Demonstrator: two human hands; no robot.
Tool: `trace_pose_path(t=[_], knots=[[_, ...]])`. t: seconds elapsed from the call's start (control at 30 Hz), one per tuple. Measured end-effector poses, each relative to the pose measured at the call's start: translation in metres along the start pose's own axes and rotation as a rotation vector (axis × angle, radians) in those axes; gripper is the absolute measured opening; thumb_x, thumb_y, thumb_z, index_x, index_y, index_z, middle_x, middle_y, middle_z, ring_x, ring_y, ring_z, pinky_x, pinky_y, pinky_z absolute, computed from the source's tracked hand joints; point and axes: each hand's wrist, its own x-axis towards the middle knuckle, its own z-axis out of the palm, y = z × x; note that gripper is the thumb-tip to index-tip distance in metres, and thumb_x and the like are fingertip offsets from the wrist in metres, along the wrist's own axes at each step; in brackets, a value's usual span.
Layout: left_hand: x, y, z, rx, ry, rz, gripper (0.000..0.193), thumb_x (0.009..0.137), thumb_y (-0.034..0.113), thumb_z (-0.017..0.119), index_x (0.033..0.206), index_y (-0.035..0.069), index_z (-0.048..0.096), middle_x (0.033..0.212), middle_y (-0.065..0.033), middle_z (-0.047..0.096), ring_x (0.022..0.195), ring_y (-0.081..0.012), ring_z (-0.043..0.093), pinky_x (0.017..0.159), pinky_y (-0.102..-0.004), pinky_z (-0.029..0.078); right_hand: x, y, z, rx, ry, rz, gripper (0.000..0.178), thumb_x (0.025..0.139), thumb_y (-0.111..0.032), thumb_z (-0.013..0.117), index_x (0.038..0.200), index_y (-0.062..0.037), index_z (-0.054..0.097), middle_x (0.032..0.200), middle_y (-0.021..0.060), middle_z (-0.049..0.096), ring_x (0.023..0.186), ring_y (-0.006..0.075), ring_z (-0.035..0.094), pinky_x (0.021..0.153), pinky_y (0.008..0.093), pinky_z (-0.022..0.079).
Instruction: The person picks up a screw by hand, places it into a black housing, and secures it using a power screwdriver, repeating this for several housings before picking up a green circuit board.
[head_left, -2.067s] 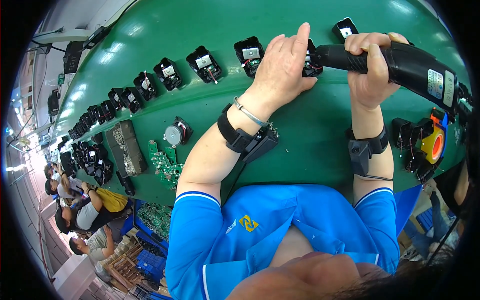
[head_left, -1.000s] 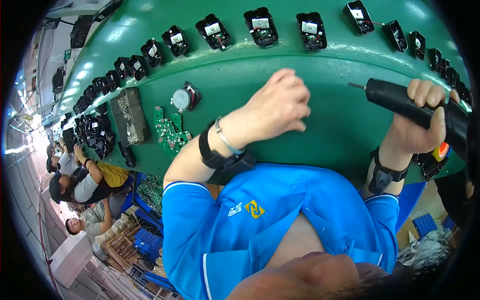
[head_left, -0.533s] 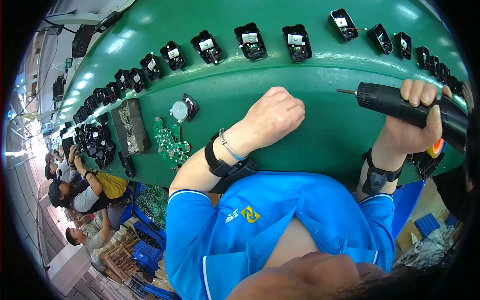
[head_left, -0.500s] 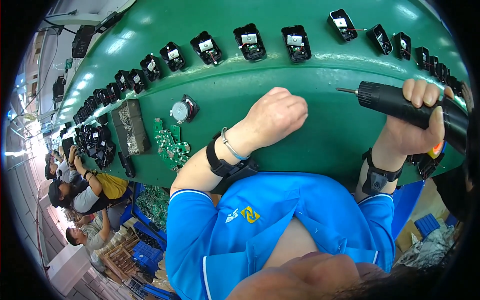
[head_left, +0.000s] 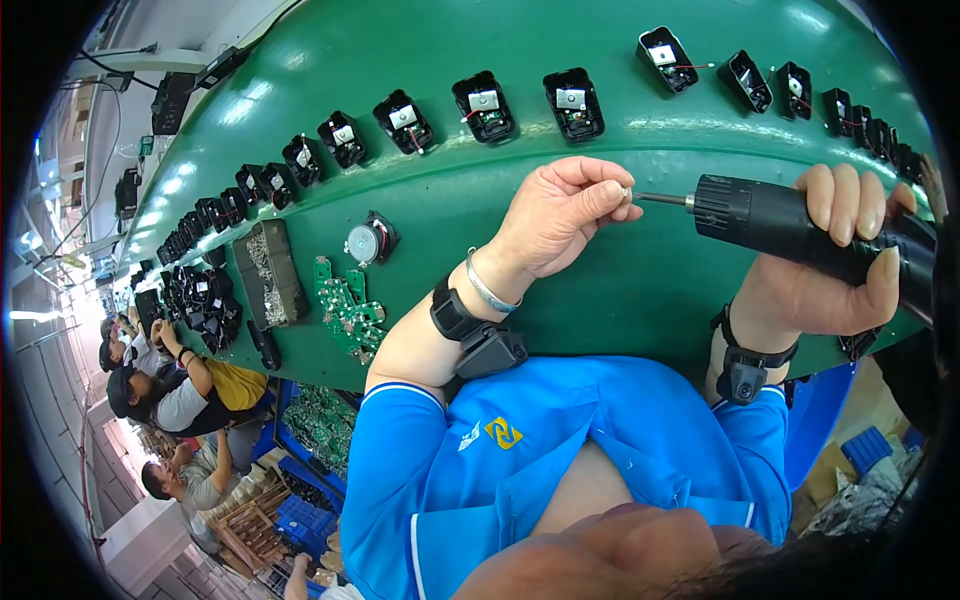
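Note:
My right hand [head_left: 820, 295] is wrapped round a black electric screwdriver [head_left: 760, 215], held level above the table with its bit [head_left: 662, 198] pointing left. Thumb and forefinger of my left hand [head_left: 565, 220] pinch a tiny silvery piece, apparently a screw [head_left: 626, 193], right at the bit's tip. Whether the piece sits on the bit cannot be made out. Left of my left forearm lie a round speaker [head_left: 366, 242] and a cluster of green circuit boards [head_left: 347, 305]. Beyond them is a dark tray [head_left: 290, 285] of small metal screws.
Several black housings [head_left: 483, 105] with wires stand in a curved row across the green table [head_left: 450, 215]. Black parts [head_left: 200, 300] are heaped at the left, where co-workers [head_left: 150, 385] sit. A blue bin [head_left: 820, 420] stands by my right elbow.
My left hand has turned from a closed fist to a pinch at the bit's tip. The screwdriver has shifted slightly left and nearer me. The whole view has tilted a little.

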Motion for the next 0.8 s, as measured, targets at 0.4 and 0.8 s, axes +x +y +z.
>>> trace_pose_path(t=[0.4,0.8], knots=[[0.0,-0.004,0.006,0.018,-0.029,-0.07,0.016,0.081,0.016,0.048,0.088,0.003,0.054,0.068,-0.0032,0.048,0.063,-0.011,0.046,0.071,-0.0318,0.044,-0.002,0.004,0.0,-0.092,-0.097,-0.022,0.043,0.074,-0.02,0.045,0.113,-0.0067,0.035,0.077,0.0037,0.043,0.062,0.0124,0.041,0.057,0.0276,0.034],[0.008,-0.002,0.013,0.394,-0.016,-0.074,0.023,0.084,0.022,0.042,0.092,0.002,0.052,0.076,-0.0043,0.051,0.07,-0.0127,0.049,0.07,-0.0265,0.042,0.004,-0.001,-0.003,-0.225,-0.243,-0.035,0.044,0.073,-0.019,0.046,0.114,-0.0082,0.034,0.076,0.0038,0.043,0.06,0.0131,0.042,0.054,0.0273,0.035]])
